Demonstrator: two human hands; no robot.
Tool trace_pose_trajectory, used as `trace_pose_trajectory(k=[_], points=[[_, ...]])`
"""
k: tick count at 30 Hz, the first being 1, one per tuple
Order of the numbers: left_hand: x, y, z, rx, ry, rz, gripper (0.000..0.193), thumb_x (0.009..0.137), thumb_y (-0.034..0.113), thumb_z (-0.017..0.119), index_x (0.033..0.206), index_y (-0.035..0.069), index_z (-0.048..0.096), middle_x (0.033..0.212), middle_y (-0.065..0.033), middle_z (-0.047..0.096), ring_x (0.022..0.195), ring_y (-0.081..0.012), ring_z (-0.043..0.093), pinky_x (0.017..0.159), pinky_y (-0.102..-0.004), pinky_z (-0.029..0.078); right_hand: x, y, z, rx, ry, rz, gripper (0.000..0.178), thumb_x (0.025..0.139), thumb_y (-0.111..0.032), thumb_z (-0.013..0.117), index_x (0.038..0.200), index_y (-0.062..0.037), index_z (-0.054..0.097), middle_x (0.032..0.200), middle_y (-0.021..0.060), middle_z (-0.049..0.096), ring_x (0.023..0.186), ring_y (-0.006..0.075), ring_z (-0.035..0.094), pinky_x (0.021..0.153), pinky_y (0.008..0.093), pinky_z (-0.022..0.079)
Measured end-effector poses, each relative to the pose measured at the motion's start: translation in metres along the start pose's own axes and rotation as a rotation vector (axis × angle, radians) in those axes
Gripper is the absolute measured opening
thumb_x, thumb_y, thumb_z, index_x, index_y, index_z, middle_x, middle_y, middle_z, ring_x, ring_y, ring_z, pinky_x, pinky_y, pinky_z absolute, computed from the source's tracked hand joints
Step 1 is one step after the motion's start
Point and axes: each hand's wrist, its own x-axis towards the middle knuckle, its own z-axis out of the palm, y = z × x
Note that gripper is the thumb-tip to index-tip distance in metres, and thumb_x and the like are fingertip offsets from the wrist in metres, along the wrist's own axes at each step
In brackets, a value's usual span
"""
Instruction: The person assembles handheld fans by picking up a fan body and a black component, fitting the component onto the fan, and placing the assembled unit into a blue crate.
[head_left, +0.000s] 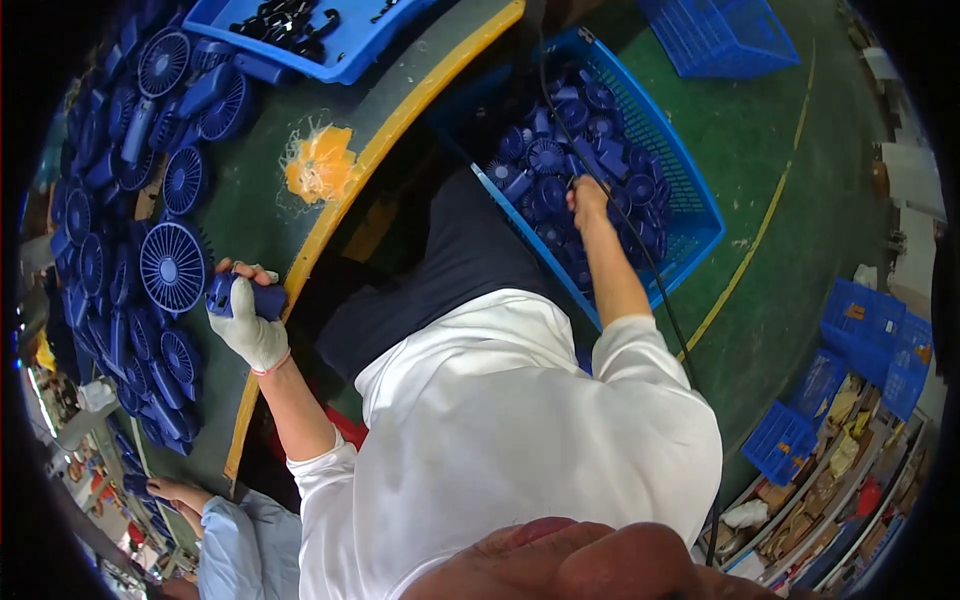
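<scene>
My left hand [245,318], in a white glove with some fingertips bare, is closed around a blue plastic fan part [262,298] near the table's yellow edge. Right beside it, a large round blue fan grille [172,267] lies at the side of a big pile of blue fan parts [95,265]. My bare right hand [588,203] reaches down over a blue crate [690,175] filled with small blue fan parts [548,158]. Its fingers are curled together; whatever they may hold is hidden.
A blue tray [345,70] of black pieces stands at the table's far side. Orange material with clear strands [322,170] lies on the green tabletop. A dark cable [640,240] hangs across the crate. Another blue crate [725,40] sits behind. A co-worker's sleeve [240,545] shows lower left.
</scene>
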Motion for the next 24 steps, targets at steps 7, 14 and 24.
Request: trace_pose_trajectory(k=[7, 14, 24], points=[[-0.001, 0.004, 0.002, 0.069, 0.035, 0.014, 0.035, 0.084, 0.001, 0.064, 0.116, -0.003, 0.05, 0.09, -0.0113, 0.059, 0.076, -0.0208, 0.059, 0.074, -0.0365, 0.051, 0.057, -0.155, 0.115, 0.277, -0.12, -0.336, 0.023, 0.087, -0.018, 0.057, 0.079, 0.0028, 0.061, 0.073, 0.0174, 0.069, 0.047, 0.0197, 0.058, 0.042, 0.0313, 0.043], [-0.006, 0.003, 0.018, 0.176, 0.116, 0.028, 0.039, 0.077, 0.009, 0.07, 0.11, -0.005, 0.054, 0.084, -0.0104, 0.062, 0.071, -0.0188, 0.063, 0.07, -0.0313, 0.05, 0.032, -0.012, 0.089, 0.361, -0.006, -0.093, 0.016, 0.086, -0.01, 0.06, 0.071, -0.0052, 0.056, 0.059, 0.0036, 0.053, 0.053, 0.0144, 0.052, 0.046, 0.0271, 0.042], [-0.011, 0.01, 0.011, 0.179, 0.124, -0.026, 0.034, 0.075, 0.01, 0.072, 0.104, -0.002, 0.061, 0.084, -0.0056, 0.064, 0.073, -0.0135, 0.063, 0.069, -0.0267, 0.05, -0.213, -0.191, 0.156, -0.16, -0.483, -1.474, 0.005, 0.081, 0.001, 0.067, 0.082, 0.0029, 0.062, 0.077, 0.0111, 0.06, 0.066, 0.0212, 0.058, 0.061, 0.0298, 0.046]])
